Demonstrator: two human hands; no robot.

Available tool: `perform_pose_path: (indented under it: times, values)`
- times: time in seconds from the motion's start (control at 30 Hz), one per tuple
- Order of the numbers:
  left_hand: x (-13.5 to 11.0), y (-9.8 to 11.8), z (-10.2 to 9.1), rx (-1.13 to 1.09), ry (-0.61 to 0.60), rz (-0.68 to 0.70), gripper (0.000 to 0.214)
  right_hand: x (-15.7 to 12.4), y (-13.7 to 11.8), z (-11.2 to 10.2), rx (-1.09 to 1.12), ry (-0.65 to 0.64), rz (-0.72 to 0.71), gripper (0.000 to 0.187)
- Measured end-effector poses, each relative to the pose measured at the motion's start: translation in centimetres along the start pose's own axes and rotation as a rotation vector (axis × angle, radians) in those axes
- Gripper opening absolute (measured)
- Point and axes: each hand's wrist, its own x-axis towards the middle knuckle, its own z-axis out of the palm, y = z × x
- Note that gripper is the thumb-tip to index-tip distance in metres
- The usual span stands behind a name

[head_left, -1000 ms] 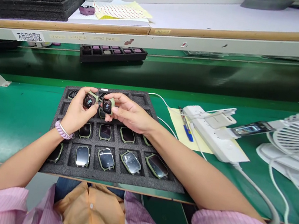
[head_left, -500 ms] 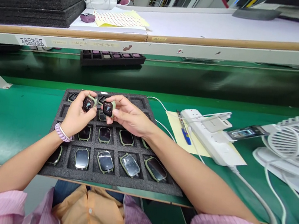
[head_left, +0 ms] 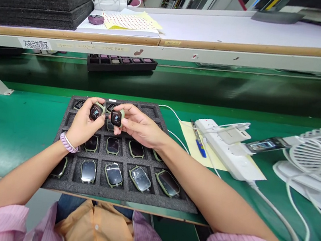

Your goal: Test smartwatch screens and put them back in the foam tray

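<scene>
My left hand grips a green-cased smartwatch between thumb and fingers, its dark screen lit with a small figure. Beside it, my right hand pinches a second green smartwatch, whose screen is lit too. Both watches are held side by side, faces toward me, above the back part of a dark grey foam tray. In the tray's compartments lie several more green-rimmed watches, such as the strapless watch in the front row. My hands hide some of the rear compartments.
Right of the tray are a white power strip, a blue pen on yellow paper, and a white fan. A raised shelf spans the back, with black foam blocks at left. Under it sits a small black tray.
Both hands keep their hold on the two watches and stay almost still. The whole view has shifted very slightly.
</scene>
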Motion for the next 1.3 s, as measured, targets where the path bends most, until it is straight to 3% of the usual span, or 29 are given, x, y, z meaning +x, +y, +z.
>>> perform_pose_path:
  times: [0.5, 0.67, 0.8, 0.93, 1.07, 1.3]
  values:
    - [0.1, -0.1, -0.1, 0.004, -0.006, -0.019, 0.042, 0.0, 0.0, -0.2, -0.025, 0.012, -0.011, 0.051]
    - [0.1, -0.1, -0.2, 0.054, -0.026, 0.003, 0.039, 0.1, 0.2, -0.3, 0.053, -0.007, 0.01, 0.043]
    - [0.3, -0.4, 0.0, -0.127, -0.004, -0.12, 0.052, 0.2, 0.1, -0.4, 0.101, 0.055, 0.072, 0.048]
    - [0.5, 0.3, 0.2, -0.357, -0.059, -0.323, 0.074, 0.5, 0.0, -0.6, 0.188, 0.177, 0.144, 0.051]
    - [0.5, 1.3, 0.3, -0.515, -0.015, -0.465, 0.06, 0.8, 0.1, -0.8, 0.193, 0.251, 0.118, 0.042]
    - [0.3, 1.7, 0.1, -0.572, -0.039, -0.479, 0.057, 0.8, 0.5, -0.6, 0.109, 0.265, 0.077, 0.046]
